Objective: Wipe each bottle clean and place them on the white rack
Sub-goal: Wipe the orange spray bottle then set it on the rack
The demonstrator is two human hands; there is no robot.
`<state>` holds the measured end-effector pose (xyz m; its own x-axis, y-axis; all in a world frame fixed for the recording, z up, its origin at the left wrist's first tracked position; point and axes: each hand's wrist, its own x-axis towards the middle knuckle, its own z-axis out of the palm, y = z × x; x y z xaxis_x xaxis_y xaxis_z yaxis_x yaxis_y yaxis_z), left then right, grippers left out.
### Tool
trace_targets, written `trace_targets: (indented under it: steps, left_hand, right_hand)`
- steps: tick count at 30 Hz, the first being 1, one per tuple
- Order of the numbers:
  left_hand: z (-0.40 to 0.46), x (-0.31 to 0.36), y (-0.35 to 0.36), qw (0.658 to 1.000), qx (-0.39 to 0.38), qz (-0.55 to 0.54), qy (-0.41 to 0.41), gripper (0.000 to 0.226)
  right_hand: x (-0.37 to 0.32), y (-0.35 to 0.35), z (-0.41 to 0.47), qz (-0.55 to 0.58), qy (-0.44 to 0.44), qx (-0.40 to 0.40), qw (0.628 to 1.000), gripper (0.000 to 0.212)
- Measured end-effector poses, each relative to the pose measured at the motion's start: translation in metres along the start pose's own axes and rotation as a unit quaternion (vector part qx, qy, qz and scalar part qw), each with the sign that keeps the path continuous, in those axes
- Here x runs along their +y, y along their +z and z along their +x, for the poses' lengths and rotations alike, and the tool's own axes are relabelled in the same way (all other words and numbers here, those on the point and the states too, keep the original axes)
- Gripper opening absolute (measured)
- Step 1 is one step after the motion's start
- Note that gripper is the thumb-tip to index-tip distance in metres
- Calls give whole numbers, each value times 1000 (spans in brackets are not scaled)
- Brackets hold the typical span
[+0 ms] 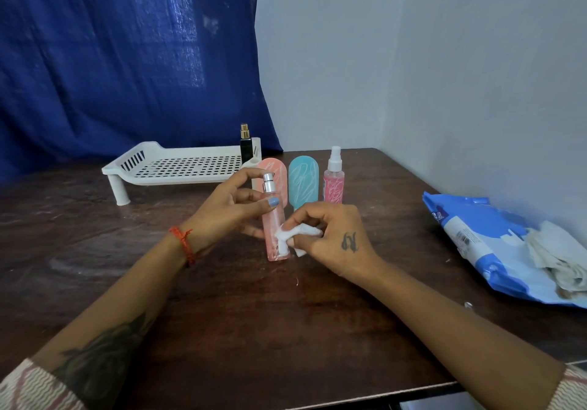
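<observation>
**A:** Your left hand [233,211] has its fingers wrapped round the upper part of the pink bottle [274,225], thumb across the front just under the silver sprayer. The bottle stands upright, its base at or just above the surface [222,314]; I cannot tell whether it touches.

**B:** And your right hand [333,238] has its fingers pinched on a white wipe [295,234], pressed against the bottle's lower half.

**A:** How will it handle, do you think?

**B:** Slim, clear and stiff, so probably light. I would guess the smooth wall turns slippery once damp, and a tall narrow thing tips easily. Hold it by the shoulder, as you do now, and let the wipe travel below your grip. The wipe is soft and simply folds round it.

**A:** Count the bottles for me.

**B:** Five in view. One in your hands. Three standing in a row behind your hands: a flat pink one [273,171], a flat teal one [303,184], and a pink spray bottle [333,180] with a white nozzle. One small black bottle [246,145] with a gold cap is at the right end of the rack [178,166].

**A:** So one rack, one wipe in use?

**B:** Yes, and one blue wipe pack [495,244] lies to your right, with crumpled wipes [556,260] on it; their number I cannot tell.
</observation>
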<state>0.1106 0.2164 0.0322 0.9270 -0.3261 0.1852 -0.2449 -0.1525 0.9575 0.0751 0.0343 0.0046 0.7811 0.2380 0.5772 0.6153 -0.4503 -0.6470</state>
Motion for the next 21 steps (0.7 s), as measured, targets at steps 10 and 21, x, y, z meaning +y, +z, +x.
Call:
trace_targets:
  steps: [10, 21]
  left_hand:
    - [-1, 2, 2, 1000, 10, 7, 9, 43]
    - [-2, 2, 5, 999, 25, 3, 22, 43]
  right_hand:
    - [5, 1, -1, -29, -33, 14, 999, 14]
    - [9, 2, -1, -70, -105, -31, 992, 9]
